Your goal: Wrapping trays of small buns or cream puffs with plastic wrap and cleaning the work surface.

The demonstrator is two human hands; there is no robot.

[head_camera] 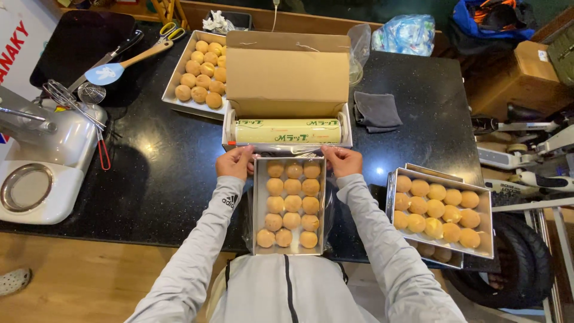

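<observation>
A rectangular metal tray (258, 203) filled with several round golden dough balls lies on the black counter right in front of me. Just beyond it stands an open cardboard dispenser box (287, 75) with a roll of cling film (288, 131). My left hand (234, 162) pinches the clear film at the tray's far left corner. At the far right corner, my right hand (342, 161) pinches the film too. The film stretches from the roll over the tray's far edge.
A second tray of dough balls (187, 104) sits at the back left; stacked trays of them (485, 206) at the right counter edge. A stand mixer (42, 161), whisk, spatula and scissors lie left. A grey cloth (375, 111) lies beside the box.
</observation>
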